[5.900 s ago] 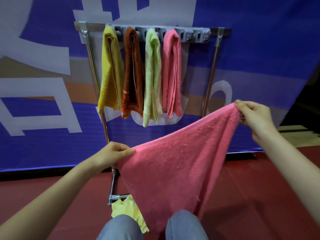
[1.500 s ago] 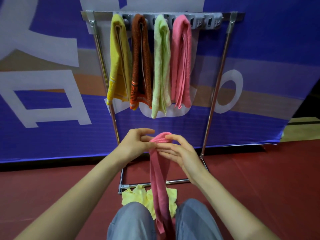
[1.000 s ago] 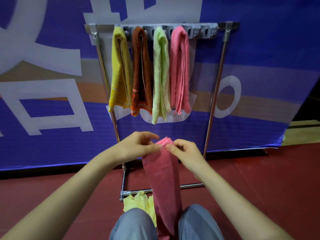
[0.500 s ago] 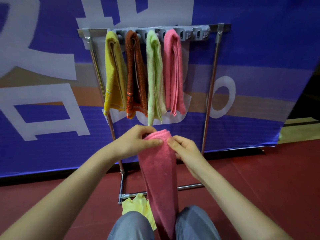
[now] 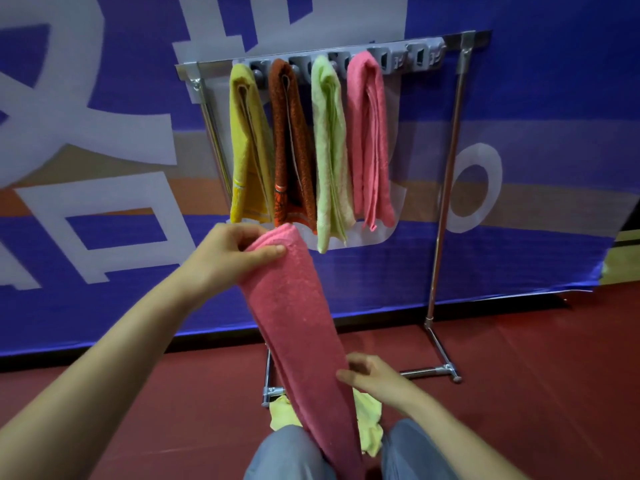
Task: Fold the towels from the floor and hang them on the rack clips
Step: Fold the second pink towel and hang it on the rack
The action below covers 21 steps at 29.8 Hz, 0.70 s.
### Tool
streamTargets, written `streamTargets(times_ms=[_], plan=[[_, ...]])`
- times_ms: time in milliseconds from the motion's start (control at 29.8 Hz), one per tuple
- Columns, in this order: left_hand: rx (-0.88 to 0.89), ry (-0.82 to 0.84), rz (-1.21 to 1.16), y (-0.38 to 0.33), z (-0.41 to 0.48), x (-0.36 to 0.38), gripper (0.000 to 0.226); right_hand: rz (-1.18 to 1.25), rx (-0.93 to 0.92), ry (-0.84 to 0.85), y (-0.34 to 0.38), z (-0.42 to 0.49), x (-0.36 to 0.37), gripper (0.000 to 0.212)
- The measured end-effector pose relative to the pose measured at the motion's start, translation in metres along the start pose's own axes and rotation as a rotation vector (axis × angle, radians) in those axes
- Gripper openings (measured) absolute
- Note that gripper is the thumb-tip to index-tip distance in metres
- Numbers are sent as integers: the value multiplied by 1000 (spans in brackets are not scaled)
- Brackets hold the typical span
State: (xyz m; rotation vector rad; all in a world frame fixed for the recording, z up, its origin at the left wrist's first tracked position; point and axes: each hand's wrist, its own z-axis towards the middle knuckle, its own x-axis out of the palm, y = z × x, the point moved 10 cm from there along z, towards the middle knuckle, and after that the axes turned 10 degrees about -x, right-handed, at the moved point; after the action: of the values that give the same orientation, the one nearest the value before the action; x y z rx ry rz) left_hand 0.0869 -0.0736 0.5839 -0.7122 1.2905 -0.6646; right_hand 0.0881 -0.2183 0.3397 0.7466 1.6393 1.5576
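Note:
A pink towel [image 5: 298, 317], folded into a long strip, hangs down in front of me to between my knees. My left hand [image 5: 230, 254] pinches its top end, thumb on the front. My right hand [image 5: 372, 375] is lower down, its fingers curled round the strip's right edge. Behind stands the metal rack [image 5: 446, 174] with its grey clip bar [image 5: 405, 58]. Several folded towels hang from the clips: yellow [image 5: 247, 150], brown [image 5: 292, 147], light green [image 5: 330, 150] and pink [image 5: 369, 140]. The two clips at the bar's right end hold nothing.
A pale yellow towel [image 5: 365, 414] lies crumpled on the red floor [image 5: 519, 393] by the rack's base bar [image 5: 426, 371], partly behind the pink strip. My knees in grey trousers [image 5: 287, 455] are at the bottom. A blue banner wall [image 5: 554, 98] backs the rack.
My right hand has let go of the towel's top and slid down the strip to its lower part. My left hand keeps the top end. The view has shifted left and tilted.

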Motion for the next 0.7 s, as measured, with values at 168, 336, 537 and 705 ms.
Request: streamTargets(times_ms=[168,336,537,705], plan=[[-46,-127,79,30,4,-40,8,30,-36,-78,3,5,-5,19],[-183,-205,199,84,4,-57,13,84,-146,-135,42,7,-26,18],[-309,20,179,131,-15,15,15,93,-221,-71,104,8,-30,19],[-74,361,-193,46,-34,97,29,13,-211,45,143,1,-19,16]])
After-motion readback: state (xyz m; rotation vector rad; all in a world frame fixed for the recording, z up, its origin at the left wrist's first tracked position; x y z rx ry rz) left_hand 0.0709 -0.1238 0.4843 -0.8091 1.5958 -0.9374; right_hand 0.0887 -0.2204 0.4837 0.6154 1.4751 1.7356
